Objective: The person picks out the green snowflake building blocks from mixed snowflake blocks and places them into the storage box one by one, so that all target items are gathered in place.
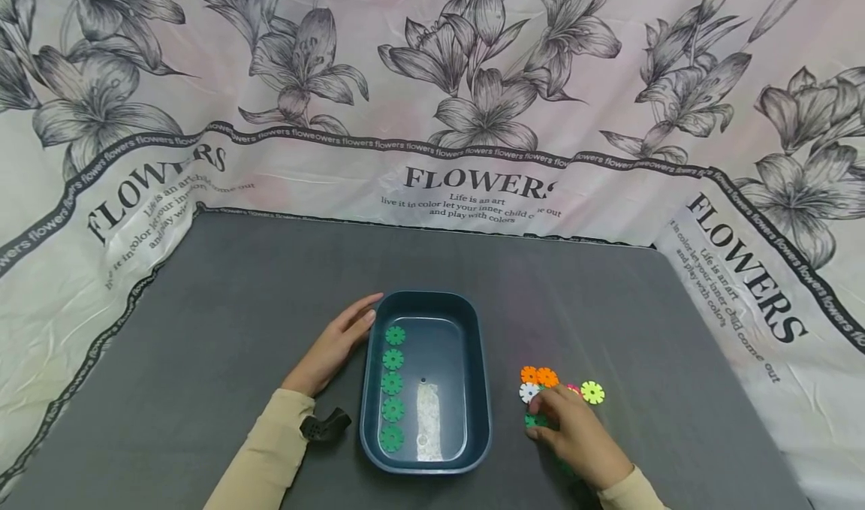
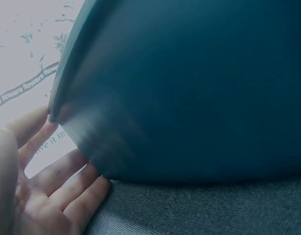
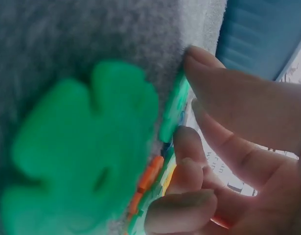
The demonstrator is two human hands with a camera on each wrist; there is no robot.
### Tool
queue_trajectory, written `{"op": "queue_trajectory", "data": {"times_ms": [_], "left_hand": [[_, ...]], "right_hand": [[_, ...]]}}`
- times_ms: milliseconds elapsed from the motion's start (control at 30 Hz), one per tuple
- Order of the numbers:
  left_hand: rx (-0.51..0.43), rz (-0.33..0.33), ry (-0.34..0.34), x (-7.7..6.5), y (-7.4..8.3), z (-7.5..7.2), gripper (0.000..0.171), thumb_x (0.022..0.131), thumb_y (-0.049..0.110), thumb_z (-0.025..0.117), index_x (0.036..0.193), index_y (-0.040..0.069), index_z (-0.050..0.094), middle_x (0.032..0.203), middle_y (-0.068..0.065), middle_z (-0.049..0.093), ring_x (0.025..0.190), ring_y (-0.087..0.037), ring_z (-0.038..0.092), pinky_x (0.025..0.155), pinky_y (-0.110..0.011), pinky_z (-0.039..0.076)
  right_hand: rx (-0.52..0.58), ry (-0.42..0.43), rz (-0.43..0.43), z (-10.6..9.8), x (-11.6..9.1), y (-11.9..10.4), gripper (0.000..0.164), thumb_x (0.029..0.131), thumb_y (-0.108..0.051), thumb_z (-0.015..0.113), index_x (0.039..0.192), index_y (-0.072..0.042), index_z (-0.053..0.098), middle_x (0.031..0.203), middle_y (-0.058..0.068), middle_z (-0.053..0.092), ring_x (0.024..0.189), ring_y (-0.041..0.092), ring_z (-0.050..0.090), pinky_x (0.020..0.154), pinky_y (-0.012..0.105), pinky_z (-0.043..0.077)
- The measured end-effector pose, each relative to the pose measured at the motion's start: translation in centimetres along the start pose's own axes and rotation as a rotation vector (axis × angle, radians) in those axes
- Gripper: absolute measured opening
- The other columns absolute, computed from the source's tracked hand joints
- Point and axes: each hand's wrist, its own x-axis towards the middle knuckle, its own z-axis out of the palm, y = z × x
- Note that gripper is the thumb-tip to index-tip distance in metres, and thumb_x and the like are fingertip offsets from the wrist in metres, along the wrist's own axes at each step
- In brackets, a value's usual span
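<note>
A dark blue rectangular tray point(image 1: 485, 390) holds a column of several green notched discs point(image 1: 392, 383) along its left side. My left hand point(image 1: 338, 345) rests against the tray's outer left wall, its fingers fairly straight; in the left wrist view the fingertips touch the rim and lower wall. To the right of the tray, my right hand point(image 1: 574, 427) has its thumb and fingers curled at opposite edges of a green disc point(image 1: 534, 420), also seen edge-on in the right wrist view. The hand partly hides the discs around it.
Close to the right hand lie orange discs point(image 1: 538, 375), a white disc point(image 1: 529, 393), a partly covered pink disc point(image 1: 574, 388) and a yellow-green disc point(image 1: 592, 392). Another green disc point(image 3: 86, 147) looms large in the right wrist view. A grey cloth point(image 1: 304, 262) covers the table.
</note>
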Motion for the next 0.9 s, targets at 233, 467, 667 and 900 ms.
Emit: {"op": "queue_trajectory", "data": {"times_ms": [233, 467, 667, 900], "left_hand": [[-0.011, 0.0, -0.006, -0.1, 0.1, -0.1, 0.05, 0.094, 0.054, 0.052, 0.141, 0.039, 0.043, 0.152, 0.005, 0.032, 0.137, -0.021, 0.037, 0.113, -0.049, 0.03], [-0.018, 0.003, -0.001, 0.1, 0.1, 0.0, 0.05, 0.094, 0.053, 0.052, 0.141, 0.037, 0.043, 0.151, 0.004, 0.033, 0.135, -0.022, 0.04, 0.113, -0.05, 0.03], [-0.002, 0.001, -0.002, -0.1, 0.1, -0.1, 0.051, 0.095, 0.052, 0.051, 0.142, 0.036, 0.042, 0.153, 0.002, 0.031, 0.137, -0.024, 0.036, 0.114, -0.051, 0.028], [-0.007, 0.002, -0.007, -0.1, 0.2, -0.1, 0.05, 0.096, 0.051, 0.051, 0.142, 0.035, 0.042, 0.153, 0.002, 0.031, 0.137, -0.024, 0.036, 0.114, -0.051, 0.027]], "right_hand": [[-0.077, 0.066, -0.05, 0.3, -0.2, 0.1, 0.029, 0.068, -0.01, 0.085, 0.088, -0.019, 0.065, 0.08, -0.01, 0.051, 0.074, 0.006, 0.043, 0.065, 0.022, 0.044], [-0.106, 0.141, -0.165, 0.5, -0.4, 0.7, 0.032, 0.065, -0.014, 0.086, 0.079, -0.022, 0.059, 0.074, -0.013, 0.043, 0.075, 0.004, 0.035, 0.062, 0.02, 0.036], [-0.062, 0.086, -0.118, 0.2, -0.2, 0.7, 0.038, 0.066, -0.014, 0.086, 0.074, -0.02, 0.049, 0.07, -0.009, 0.036, 0.069, 0.005, 0.033, 0.06, 0.019, 0.031], [0.115, -0.019, 0.055, -0.6, 0.2, -0.1, 0.022, 0.079, -0.009, 0.076, 0.083, -0.013, 0.055, 0.074, -0.007, 0.058, 0.064, 0.0, 0.052, 0.058, 0.019, 0.046]]}}
